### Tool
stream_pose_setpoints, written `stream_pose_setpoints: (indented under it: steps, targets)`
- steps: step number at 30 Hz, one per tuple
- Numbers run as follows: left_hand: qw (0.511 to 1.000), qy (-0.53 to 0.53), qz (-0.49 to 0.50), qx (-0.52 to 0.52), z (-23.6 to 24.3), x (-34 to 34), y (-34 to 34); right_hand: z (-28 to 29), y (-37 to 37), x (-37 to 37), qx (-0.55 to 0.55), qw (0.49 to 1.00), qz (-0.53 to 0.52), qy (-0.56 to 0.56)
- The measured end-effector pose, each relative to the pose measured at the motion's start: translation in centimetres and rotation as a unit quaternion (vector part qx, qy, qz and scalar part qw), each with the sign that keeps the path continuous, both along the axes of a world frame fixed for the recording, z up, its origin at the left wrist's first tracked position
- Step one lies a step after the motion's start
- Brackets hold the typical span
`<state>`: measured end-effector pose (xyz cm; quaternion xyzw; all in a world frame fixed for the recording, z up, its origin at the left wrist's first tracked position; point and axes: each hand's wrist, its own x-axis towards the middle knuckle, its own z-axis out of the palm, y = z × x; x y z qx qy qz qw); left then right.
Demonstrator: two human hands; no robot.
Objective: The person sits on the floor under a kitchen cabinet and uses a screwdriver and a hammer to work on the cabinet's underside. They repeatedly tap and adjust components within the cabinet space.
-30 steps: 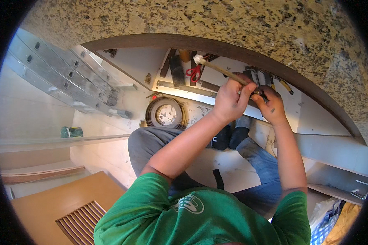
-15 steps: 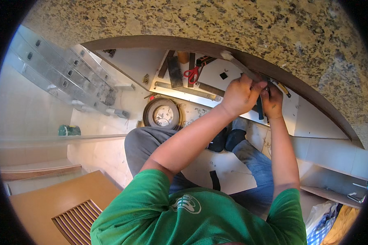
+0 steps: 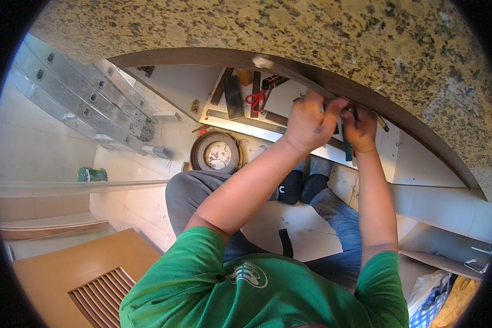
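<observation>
Left hand (image 3: 310, 121): up at the dark wooden edge strip (image 3: 213, 56) under the granite surface (image 3: 311, 33), grip closed, but can't really tell on what.
Right hand (image 3: 359, 128): just beside the left, fingers curled shut around a dark slim tool (image 3: 345, 143) pointing down.
Floor stuff: red scissors (image 3: 255, 99) and a round coil (image 3: 217, 153) lying below.
Off to the left: aluminium ladder (image 3: 82, 93).

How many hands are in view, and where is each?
2. The left hand and right hand are both raised side by side against the dark wooden edge under the speckled stone counter; no others show.
</observation>
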<state>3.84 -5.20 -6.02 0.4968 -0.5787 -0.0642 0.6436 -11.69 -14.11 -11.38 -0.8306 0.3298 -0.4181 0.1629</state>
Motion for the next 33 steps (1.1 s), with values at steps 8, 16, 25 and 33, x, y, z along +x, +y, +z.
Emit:
stream_pose_setpoints:
  steps: [8,16,25,33]
  targets:
    - [0.994,-0.012,-0.059,0.090,0.1,-1.1,0.7,0.6,1.4,-1.0,0.010,0.999,-0.012,-0.043]
    - [0.994,0.096,-0.018,0.058,-0.1,0.6,1.1,0.6,1.8,1.1,0.020,0.999,-0.029,0.025]
    - [0.968,0.083,-0.091,0.217,-0.9,-1.9,1.9,-0.7,2.4,-2.1,0.019,0.999,-0.034,0.030]
    - [0.996,-0.013,0.050,0.074,0.6,0.9,1.2,1.5,1.1,2.3,-0.113,0.993,-0.032,0.004]
